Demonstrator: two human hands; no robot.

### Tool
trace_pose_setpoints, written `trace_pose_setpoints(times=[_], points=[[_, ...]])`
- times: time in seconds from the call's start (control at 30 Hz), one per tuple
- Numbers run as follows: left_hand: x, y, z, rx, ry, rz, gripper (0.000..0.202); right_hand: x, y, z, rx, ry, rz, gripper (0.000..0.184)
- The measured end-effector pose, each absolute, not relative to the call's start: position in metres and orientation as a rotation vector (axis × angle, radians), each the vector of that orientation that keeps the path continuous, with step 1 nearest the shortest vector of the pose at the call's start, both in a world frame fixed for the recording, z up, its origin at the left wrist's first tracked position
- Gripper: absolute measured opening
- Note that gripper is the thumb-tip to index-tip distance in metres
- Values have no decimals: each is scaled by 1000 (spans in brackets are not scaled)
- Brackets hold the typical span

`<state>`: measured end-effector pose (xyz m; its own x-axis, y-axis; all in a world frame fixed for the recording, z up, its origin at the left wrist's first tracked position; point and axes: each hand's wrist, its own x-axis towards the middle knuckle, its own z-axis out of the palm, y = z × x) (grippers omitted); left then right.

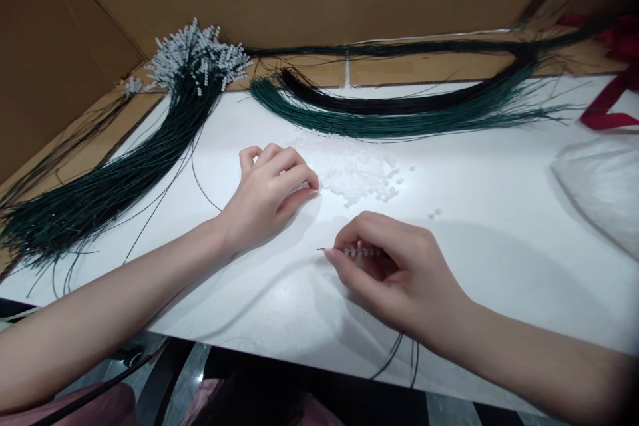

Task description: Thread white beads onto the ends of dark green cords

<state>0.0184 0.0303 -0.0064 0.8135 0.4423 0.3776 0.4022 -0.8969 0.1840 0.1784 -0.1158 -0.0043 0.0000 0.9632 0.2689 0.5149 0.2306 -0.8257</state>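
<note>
My right hand (399, 273) is closed in a pinch on a thin dark wire (349, 251) with several small white beads threaded near its tip, which points left. The wire's tail runs under my palm and off the table's front edge. My left hand (269, 193) rests on the white table (499, 246), fingers curled, fingertips pinched at the edge of a pile of small white beads (357, 173). Whether a bead sits between those fingertips is too small to make out.
A bundle of dark green wires with white beaded tips (194, 60) fans out at the back left. Plain green and black wire bundles (399, 116) curve across the back. A clear plastic bag (599, 193) lies right, a red ribbon (609, 106) beyond it. Cardboard walls surround the table.
</note>
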Motion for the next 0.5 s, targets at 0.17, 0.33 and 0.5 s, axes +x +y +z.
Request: trace_pose_setpoints(times=[0.17,0.33,0.5], points=[[18,29,-7,2907,681,623,10,179,-116,-4,-1418,-1643,647,13],[16,26,0,2882,603,728,9,179,-116,-4,-1420,-1632,662,12],[12,20,5,2477,459,797,4,179,-117,-4,-1409,-1629,673,11]])
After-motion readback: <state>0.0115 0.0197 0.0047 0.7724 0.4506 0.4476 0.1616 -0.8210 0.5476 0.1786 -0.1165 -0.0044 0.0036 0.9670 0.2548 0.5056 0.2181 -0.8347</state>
